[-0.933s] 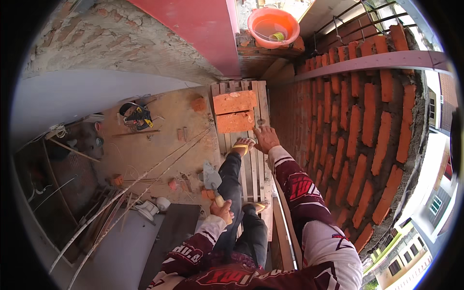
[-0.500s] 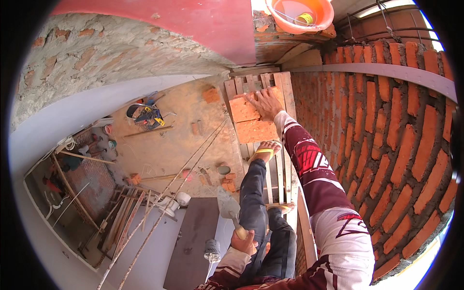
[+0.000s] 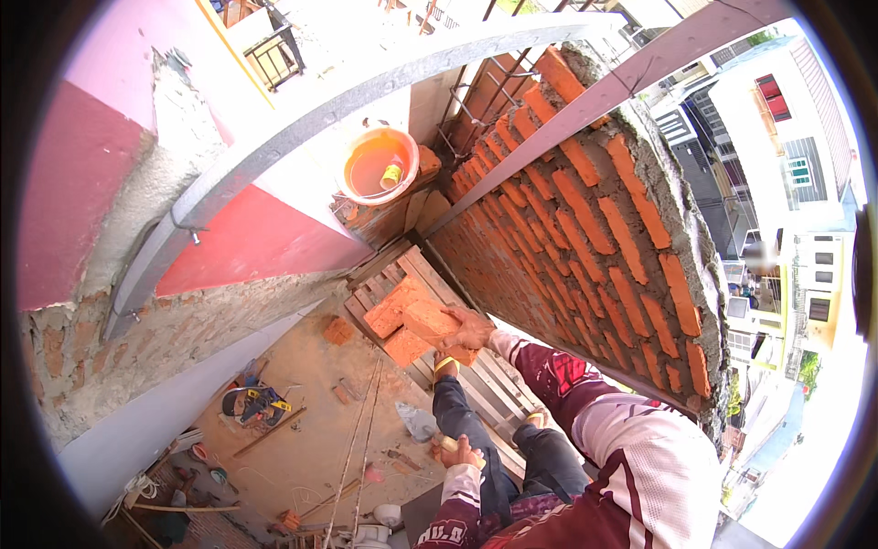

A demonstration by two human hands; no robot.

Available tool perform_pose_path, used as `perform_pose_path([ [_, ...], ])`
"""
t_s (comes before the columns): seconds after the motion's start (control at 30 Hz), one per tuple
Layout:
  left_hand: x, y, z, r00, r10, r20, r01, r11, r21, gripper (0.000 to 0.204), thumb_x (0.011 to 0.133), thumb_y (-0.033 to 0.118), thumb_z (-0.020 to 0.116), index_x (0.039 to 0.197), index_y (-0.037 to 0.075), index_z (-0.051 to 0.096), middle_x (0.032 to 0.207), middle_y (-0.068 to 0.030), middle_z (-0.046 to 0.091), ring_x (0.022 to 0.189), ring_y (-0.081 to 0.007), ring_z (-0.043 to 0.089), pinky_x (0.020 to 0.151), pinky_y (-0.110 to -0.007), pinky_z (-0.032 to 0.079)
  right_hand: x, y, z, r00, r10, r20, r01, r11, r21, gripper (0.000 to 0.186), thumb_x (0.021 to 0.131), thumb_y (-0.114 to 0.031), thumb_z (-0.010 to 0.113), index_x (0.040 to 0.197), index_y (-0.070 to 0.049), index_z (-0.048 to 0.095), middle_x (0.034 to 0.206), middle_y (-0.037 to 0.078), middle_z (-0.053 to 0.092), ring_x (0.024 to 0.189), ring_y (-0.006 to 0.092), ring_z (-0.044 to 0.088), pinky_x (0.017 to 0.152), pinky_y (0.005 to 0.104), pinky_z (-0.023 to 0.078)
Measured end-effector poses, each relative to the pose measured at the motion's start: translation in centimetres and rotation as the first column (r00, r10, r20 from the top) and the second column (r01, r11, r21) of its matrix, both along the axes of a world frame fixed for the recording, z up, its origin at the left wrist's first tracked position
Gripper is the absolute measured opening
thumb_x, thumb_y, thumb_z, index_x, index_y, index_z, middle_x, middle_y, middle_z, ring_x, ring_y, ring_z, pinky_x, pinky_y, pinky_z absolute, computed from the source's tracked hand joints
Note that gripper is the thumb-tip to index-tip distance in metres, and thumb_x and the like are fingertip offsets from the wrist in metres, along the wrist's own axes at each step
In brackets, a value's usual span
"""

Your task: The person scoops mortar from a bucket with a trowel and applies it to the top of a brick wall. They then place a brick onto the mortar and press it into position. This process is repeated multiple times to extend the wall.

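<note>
My right hand (image 3: pixel 472 329) is closed on the end of an orange brick (image 3: pixel 428 322), which is tilted over the other bricks. Two more bricks (image 3: pixel 395 306) show beside and under it on the slatted wooden platform (image 3: pixel 501 395) where my feet stand. My left hand (image 3: pixel 463 452), lower and nearer my body, is wrapped round the wooden handle of a trowel (image 3: pixel 418 421). The trowel's grey blade points away to the left, over the floor far below.
A brick wall (image 3: pixel 585 233) with fresh mortar rises on the right, a metal strip (image 3: pixel 585 137) crossing it. An orange bucket (image 3: pixel 380 165) stands on a ledge ahead. Ropes (image 3: pixel 358 448) hang at the left. Below, the floor (image 3: pixel 315 393) holds tools and loose bricks.
My right hand has gone from resting on the bricks to gripping one and lifting it at a tilt. The view has swung up and right, showing the wall top. The trowel stays in my left hand.
</note>
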State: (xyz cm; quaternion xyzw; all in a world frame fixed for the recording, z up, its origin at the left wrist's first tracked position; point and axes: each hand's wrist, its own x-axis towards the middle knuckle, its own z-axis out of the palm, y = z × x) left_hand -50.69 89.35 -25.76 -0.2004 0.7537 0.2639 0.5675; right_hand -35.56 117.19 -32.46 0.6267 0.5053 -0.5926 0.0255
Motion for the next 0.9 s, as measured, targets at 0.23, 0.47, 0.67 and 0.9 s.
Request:
perform_pose_path([
  [0.23, -4.5, 3.3, -3.7, 0.998, 0.056, -0.019, -0.058, 0.995, -0.083, 0.04, 0.085, 0.015, 0.07, 0.115, 0.008, 0.045, 0.077, -0.0117, 0.052, 0.049, -0.0257, 0.053, 0.043, -0.045, 0.047, 12.0, -2.3, 25.6, 0.916, -0.348, -0.2, 0.387, 0.898, 0.209, 0.093, 0.065, -0.038, 0.083, 0.143, -0.006, 0.045, 0.132, 0.019, 0.054, 0.125, 0.0305, 0.051, 0.107, 0.0391, 0.04],
  [0.47, -12.4, 3.6, -0.4, 0.953, -0.195, -0.231, 0.182, 0.98, -0.074, 0.053, 0.082, 0.011, 0.069, 0.129, 0.007, 0.045, 0.077, -0.0154, 0.057, 0.052, -0.0288, 0.058, 0.043, -0.044, 0.048, 20.1, 2.3, 41.9, 0.826, -0.554, -0.106, 0.488, 0.608, 0.627, 0.084, 0.069, -0.019, 0.084, 0.141, 0.001, 0.045, 0.117, 0.015, 0.062, 0.097, 0.0194, 0.065, 0.085, 0.0287, 0.053],
  [0.67, -17.2, 0.9, 0.2, 0.944, 0.039, -0.327, -0.055, 0.998, -0.039, 0.056, 0.081, 0.011, 0.071, 0.13, 0.002, 0.046, 0.086, -0.0188, 0.061, 0.055, -0.0318, 0.06, 0.046, -0.048, 0.049, 25.4, 11.8, 41.7, 0.744, -0.649, 0.159, 0.33, 0.565, 0.756, 0.092, 0.064, -0.042, 0.084, 0.142, -0.007, 0.051, 0.111, 0.026, 0.065, 0.104, 0.0339, 0.066, 0.095, 0.0445, 0.051],
  [0.9, -17.2, -2.6, 3.9, 0.933, 0.122, -0.339, -0.132, 0.991, -0.008, 0.043, 0.084, 0.019, 0.07, 0.117, 0.0, 0.049, 0.077, -0.0183, 0.061, 0.053, -0.0335, 0.06, 0.048, -0.049, 0.051, 24.3, 18.9, 40.6, 0.787, -0.557, 0.265, 0.206, 0.642, 0.738, 0.089, 0.062, -0.049, 0.083, 0.141, -0.017, 0.054, 0.119, 0.023, 0.06, 0.117, 0.0376, 0.054, 0.102, 0.0456, 0.045],
])
